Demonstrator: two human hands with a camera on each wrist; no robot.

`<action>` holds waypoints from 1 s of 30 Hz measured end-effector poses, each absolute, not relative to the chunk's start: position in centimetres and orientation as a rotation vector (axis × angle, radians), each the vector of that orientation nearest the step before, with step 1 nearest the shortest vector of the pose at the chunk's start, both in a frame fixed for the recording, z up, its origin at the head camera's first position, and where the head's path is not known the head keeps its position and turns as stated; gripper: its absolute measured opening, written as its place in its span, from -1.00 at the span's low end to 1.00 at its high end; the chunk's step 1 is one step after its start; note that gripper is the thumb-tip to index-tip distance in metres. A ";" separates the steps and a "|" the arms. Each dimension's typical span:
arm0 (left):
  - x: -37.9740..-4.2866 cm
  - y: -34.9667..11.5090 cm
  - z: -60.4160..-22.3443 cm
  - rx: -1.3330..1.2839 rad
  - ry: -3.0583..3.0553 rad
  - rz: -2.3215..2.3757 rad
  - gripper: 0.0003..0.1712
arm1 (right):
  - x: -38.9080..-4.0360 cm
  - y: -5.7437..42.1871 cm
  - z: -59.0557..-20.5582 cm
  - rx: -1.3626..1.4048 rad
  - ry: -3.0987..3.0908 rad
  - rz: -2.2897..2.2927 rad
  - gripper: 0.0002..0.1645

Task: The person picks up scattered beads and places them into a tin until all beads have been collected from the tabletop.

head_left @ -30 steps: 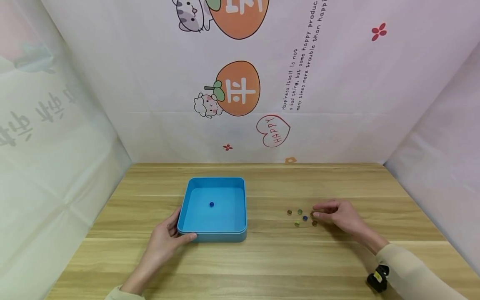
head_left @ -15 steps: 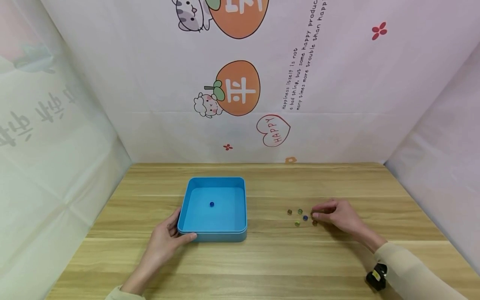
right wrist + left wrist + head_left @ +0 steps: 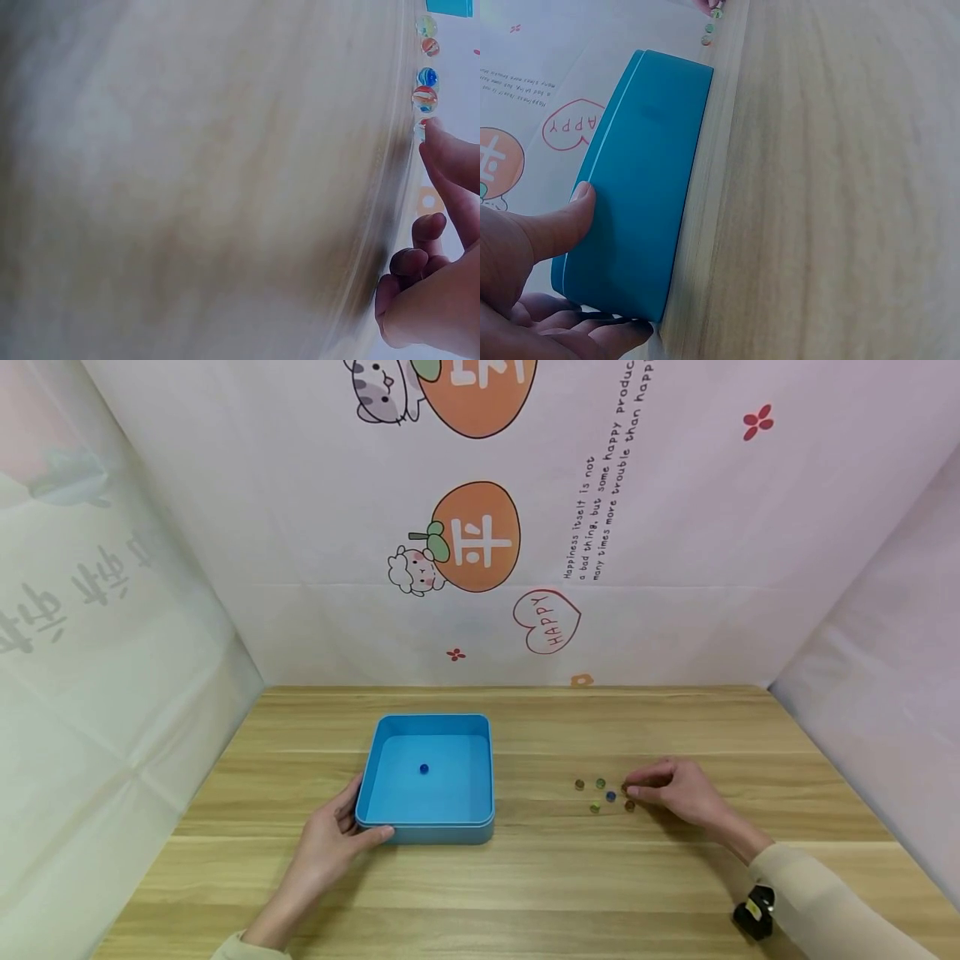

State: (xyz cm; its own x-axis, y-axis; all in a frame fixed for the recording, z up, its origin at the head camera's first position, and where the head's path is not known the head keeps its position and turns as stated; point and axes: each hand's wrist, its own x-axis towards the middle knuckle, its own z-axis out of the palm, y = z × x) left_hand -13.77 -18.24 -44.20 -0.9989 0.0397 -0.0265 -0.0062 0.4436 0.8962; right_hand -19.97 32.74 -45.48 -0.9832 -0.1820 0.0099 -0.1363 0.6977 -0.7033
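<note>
A square blue box (image 3: 450, 835) stands on the table, with one dark blue marble (image 3: 423, 769) on its floor. My left hand (image 3: 327, 839) grips the box's near left corner, its thumb (image 3: 562, 225) against the front wall and its fingers around the left side. Right of the box, several glass marbles lie in a loose cluster, among them a blue marble (image 3: 611, 797), a green marble (image 3: 601, 783) and a yellow-green marble (image 3: 595, 808). At the cluster's right edge my right hand (image 3: 686, 793) pinches a reddish marble (image 3: 422, 129) between thumb and forefinger, partly hidden by the fingertips.
The wood-grain table (image 3: 525, 902) ends at a white printed cloth (image 3: 337, 635) at the back, with more cloth on both sides. A small black device (image 3: 753, 914) sits at the right sleeve (image 3: 825, 893).
Almost nothing differs. The right hand and forearm have shifted very slightly to the left; the left hand, the box and the loose marbles stay where they were.
</note>
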 end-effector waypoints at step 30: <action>-13.5 -18.3 -44.1 0.020 2.627 1.658 0.13 | -19.3 31.5 -43.8 -0.146 2.724 -1.298 -0.58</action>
State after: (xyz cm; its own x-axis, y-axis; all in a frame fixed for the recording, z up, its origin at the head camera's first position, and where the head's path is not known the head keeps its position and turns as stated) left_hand -13.54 -18.25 -44.09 -0.9993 0.0294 -0.0227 -0.0078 0.4305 0.9025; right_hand -19.30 31.53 -43.83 -0.9880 -0.1388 -0.0674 -0.0351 0.6276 -0.7778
